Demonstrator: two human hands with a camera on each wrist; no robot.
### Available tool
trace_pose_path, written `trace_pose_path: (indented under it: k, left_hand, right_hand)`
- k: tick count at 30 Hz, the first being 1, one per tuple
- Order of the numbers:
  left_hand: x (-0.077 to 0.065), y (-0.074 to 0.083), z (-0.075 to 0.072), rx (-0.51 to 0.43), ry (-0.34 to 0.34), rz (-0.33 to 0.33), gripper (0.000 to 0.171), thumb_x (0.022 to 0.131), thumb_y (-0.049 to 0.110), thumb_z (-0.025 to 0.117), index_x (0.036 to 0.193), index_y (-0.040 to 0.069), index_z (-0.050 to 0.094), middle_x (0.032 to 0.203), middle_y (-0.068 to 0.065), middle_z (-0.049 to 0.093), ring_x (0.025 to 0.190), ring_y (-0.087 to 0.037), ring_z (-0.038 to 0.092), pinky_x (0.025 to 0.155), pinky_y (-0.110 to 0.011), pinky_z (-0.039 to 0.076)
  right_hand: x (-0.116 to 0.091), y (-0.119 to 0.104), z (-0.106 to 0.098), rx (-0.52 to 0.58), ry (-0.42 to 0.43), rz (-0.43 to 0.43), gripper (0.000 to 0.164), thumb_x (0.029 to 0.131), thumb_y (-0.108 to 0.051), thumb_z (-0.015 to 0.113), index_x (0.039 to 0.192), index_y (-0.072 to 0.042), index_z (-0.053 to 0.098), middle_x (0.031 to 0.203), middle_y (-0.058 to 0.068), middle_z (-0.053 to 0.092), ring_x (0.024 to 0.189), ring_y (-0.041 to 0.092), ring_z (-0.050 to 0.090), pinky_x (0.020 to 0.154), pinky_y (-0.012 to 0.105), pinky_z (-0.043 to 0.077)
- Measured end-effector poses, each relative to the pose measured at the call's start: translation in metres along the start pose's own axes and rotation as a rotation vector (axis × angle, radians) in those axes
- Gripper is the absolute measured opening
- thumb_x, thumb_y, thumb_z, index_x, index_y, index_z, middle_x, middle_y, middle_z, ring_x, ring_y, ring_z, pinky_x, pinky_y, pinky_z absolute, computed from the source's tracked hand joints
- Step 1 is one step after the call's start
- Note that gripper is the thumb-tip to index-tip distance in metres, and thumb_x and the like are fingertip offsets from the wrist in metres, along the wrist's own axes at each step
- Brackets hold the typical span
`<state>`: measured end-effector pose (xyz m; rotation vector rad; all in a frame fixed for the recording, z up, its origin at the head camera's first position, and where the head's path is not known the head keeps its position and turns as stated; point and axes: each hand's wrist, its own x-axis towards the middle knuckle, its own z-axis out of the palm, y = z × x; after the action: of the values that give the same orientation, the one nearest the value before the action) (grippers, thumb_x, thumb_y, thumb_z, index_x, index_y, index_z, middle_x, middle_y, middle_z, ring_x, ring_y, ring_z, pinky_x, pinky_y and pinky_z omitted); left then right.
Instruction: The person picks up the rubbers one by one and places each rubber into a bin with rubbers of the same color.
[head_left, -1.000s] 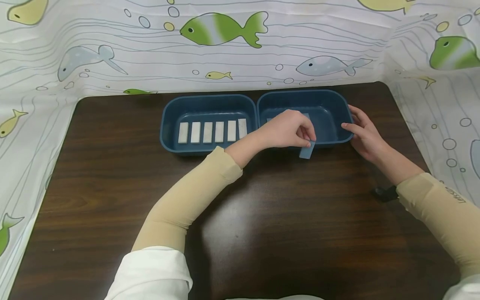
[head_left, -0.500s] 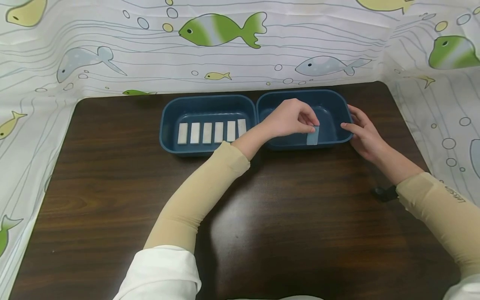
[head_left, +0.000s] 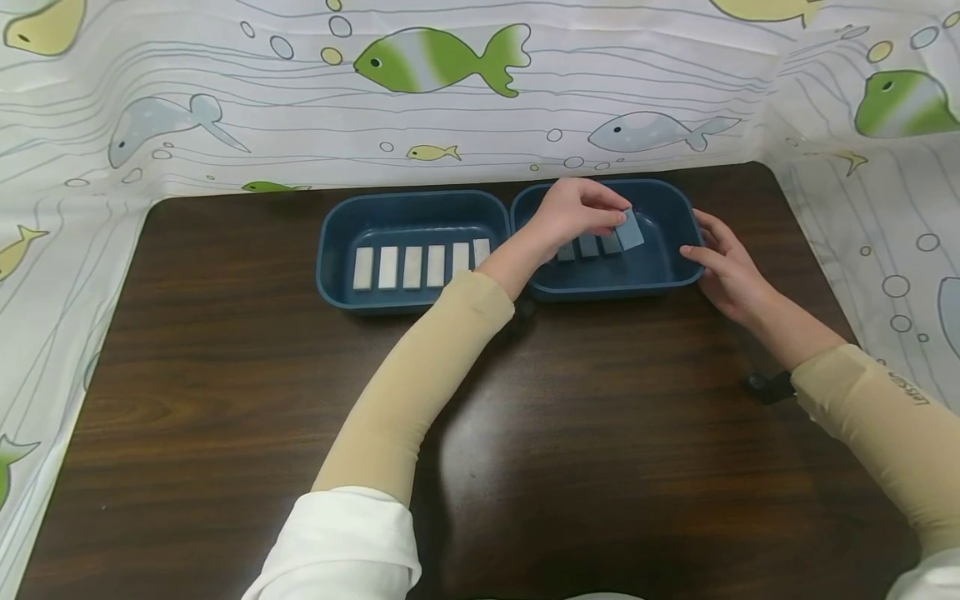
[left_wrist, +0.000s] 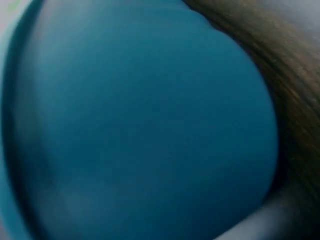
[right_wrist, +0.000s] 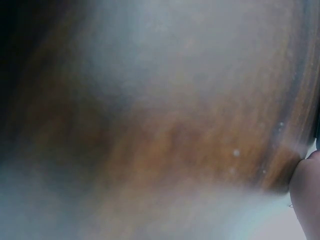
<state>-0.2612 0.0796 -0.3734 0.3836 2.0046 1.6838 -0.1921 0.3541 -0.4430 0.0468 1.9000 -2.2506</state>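
In the head view my left hand (head_left: pixel 573 210) reaches over the right blue bin (head_left: pixel 663 271) and pinches a light blue rectangular block (head_left: pixel 631 232) between thumb and fingertips. The block tilts inside the bin. Just left of it, several greyish blue blocks (head_left: pixel 589 246) lie in a row on the bin floor, partly covered by the hand. My right hand (head_left: pixel 733 271) grips the right end of this bin, thumb over the rim and fingers along the outside. A blurred blue bin wall (left_wrist: pixel 150 120) fills most of the left wrist view.
A second blue bin (head_left: pixel 330 283) stands against the right one on its left, with a row of several white blocks (head_left: pixel 412 267) inside. Both are near the back edge of the dark wooden table (head_left: pixel 570 433). A fish-print curtain (head_left: pixel 450 125) rises behind and at the sides.
My left hand has carried the light blue block from the right bin's front rim back and over its inside, tilting it. My right hand keeps its grip on the bin's end.
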Motion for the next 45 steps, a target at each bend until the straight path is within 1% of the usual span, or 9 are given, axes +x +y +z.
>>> trace_pose_path:
  k: [5,10,16,20,25,34,39,41,45]
  left_hand:
    - [0.01,-0.001,0.004,-0.007,0.046,-0.034,0.023,0.098,0.008,0.076,0.12,0.002,0.079,0.122,-0.011,0.076,0.102,-0.019,0.076,0.091,-0.024,0.063]
    - [0.019,-0.004,0.01,0.04,0.085,-0.07,0.023,0.098,0.009,0.076,0.12,0.003,0.079,0.126,-0.01,0.076,0.106,-0.018,0.076,0.085,-0.017,0.061]
    - [0.027,-0.003,0.019,0.106,0.1,-0.13,0.023,0.099,0.011,0.076,0.121,0.006,0.08,0.127,-0.007,0.076,0.107,-0.016,0.076,0.085,-0.016,0.06]
    - [0.032,-0.002,0.024,0.153,0.118,-0.141,0.022,0.099,0.012,0.076,0.12,0.008,0.081,0.125,-0.004,0.077,0.104,-0.015,0.076,0.084,-0.015,0.06]
    - [0.036,-0.003,0.03,0.215,0.144,-0.134,0.02,0.099,0.014,0.076,0.118,0.011,0.081,0.124,-0.002,0.076,0.101,-0.013,0.075,0.085,-0.015,0.059]
    - [0.043,-0.017,0.038,0.353,0.141,-0.091,0.02,0.1,0.019,0.075,0.119,0.014,0.082,0.122,0.0,0.078,0.096,-0.011,0.071,0.079,-0.017,0.057]
    - [0.045,-0.022,0.039,0.394,0.122,-0.038,0.02,0.1,0.018,0.075,0.118,0.013,0.082,0.12,-0.001,0.078,0.103,-0.011,0.071,0.08,-0.017,0.056]
    - [0.045,-0.023,0.04,0.408,0.12,-0.016,0.02,0.1,0.017,0.075,0.118,0.012,0.081,0.12,-0.001,0.078,0.106,-0.012,0.07,0.082,-0.017,0.056]
    - [0.047,-0.024,0.041,0.453,0.111,-0.005,0.019,0.1,0.018,0.075,0.118,0.013,0.081,0.119,0.0,0.078,0.108,-0.011,0.07,0.085,-0.017,0.056]
  right_hand:
    - [0.0,0.0,-0.001,-0.005,0.001,-0.002,0.051,0.107,-0.002,0.055,0.153,-0.022,0.044,0.144,-0.005,0.046,0.124,0.012,0.051,0.09,0.015,0.056]
    - [0.0,0.001,-0.001,0.011,-0.004,-0.003,0.051,0.107,-0.001,0.055,0.153,-0.021,0.044,0.143,-0.005,0.047,0.124,0.013,0.051,0.091,0.016,0.056]
    - [0.001,0.001,-0.001,0.004,-0.008,-0.004,0.051,0.107,-0.002,0.056,0.153,-0.022,0.044,0.144,-0.005,0.047,0.125,0.012,0.05,0.092,0.015,0.056]
    - [0.002,0.001,-0.001,0.014,-0.01,-0.006,0.052,0.107,-0.001,0.055,0.153,-0.021,0.044,0.144,-0.005,0.047,0.124,0.011,0.051,0.092,0.016,0.056]
    - [0.003,0.0,0.0,-0.006,0.004,-0.005,0.051,0.107,-0.002,0.056,0.153,-0.022,0.045,0.144,-0.005,0.047,0.125,0.01,0.052,0.092,0.016,0.056]
    - [0.002,0.0,0.0,0.006,0.006,-0.006,0.052,0.107,-0.001,0.055,0.153,-0.021,0.044,0.145,-0.004,0.046,0.126,0.011,0.051,0.093,0.016,0.055]
    - [0.002,0.001,0.0,-0.007,0.011,-0.003,0.052,0.107,-0.002,0.055,0.153,-0.022,0.044,0.146,-0.004,0.046,0.126,0.011,0.052,0.092,0.017,0.056]
    - [0.002,0.001,0.0,0.018,-0.003,-0.008,0.053,0.107,0.0,0.054,0.154,-0.021,0.044,0.145,-0.004,0.047,0.126,0.011,0.053,0.092,0.017,0.056]
    - [0.003,0.001,-0.001,0.022,-0.006,-0.01,0.052,0.107,-0.001,0.055,0.154,-0.021,0.044,0.145,-0.004,0.047,0.125,0.011,0.054,0.092,0.017,0.056]
